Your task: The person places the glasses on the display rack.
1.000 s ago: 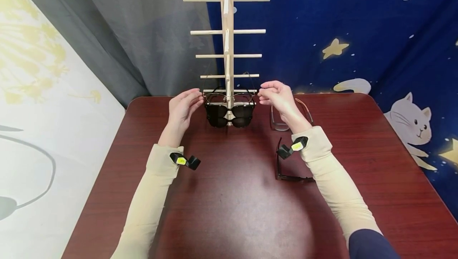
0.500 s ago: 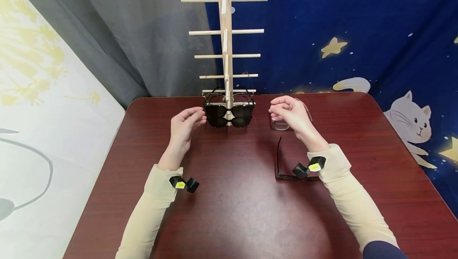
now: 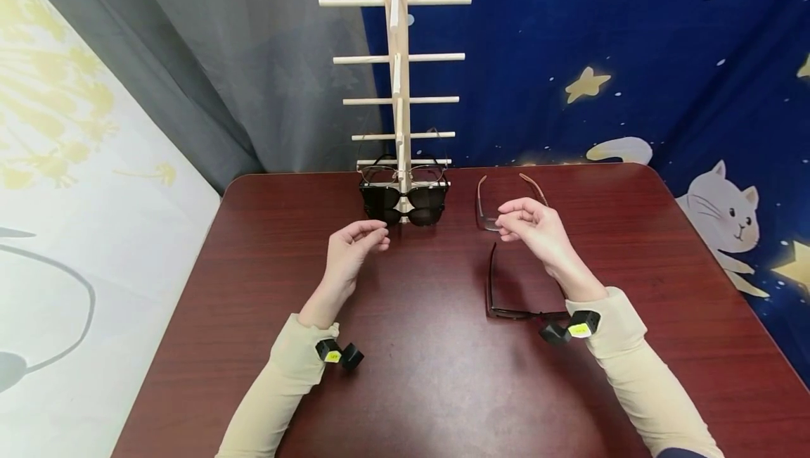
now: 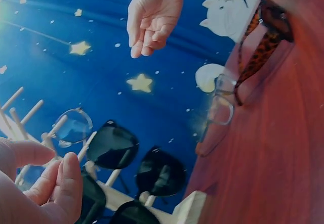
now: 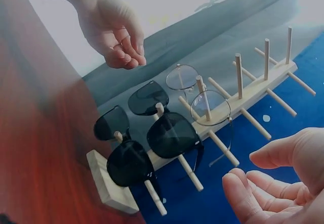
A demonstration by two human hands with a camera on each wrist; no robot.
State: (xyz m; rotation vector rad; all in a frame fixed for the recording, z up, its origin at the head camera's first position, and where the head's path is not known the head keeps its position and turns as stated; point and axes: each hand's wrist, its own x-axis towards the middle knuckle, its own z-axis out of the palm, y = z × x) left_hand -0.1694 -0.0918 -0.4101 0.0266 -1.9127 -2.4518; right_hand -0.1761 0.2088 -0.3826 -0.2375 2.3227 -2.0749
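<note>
My left hand (image 3: 344,257) hovers in front of the foot of a wooden peg stand (image 3: 397,36), fingers loosely bent and holding nothing. On the stand's lower pegs hang two pairs of dark sunglasses, the upper sunglasses (image 5: 172,135) above the lower sunglasses (image 5: 129,163). Just over them sits a pair of thin wire-rimmed eyeglasses (image 5: 210,106) with clear lenses. To the right, my right hand (image 3: 538,236) is in the air with relaxed fingers and nothing in them. It overlaps clear-lensed eyeglasses (image 3: 480,198) lying on the table in the head view.
Nearer on the right side of the table (image 3: 405,373) lie tortoiseshell sunglasses (image 4: 260,52), one temple pointing back. Bare pegs (image 3: 439,57) stick out from the upper stand. A grey curtain (image 3: 297,57) and a blue star-patterned curtain (image 3: 506,36) hang behind.
Both hands have drawn back toward the person from beside the wire-rimmed eyeglasses, the right one also moving rightward. The eyeglasses and sunglasses stay on the stand.
</note>
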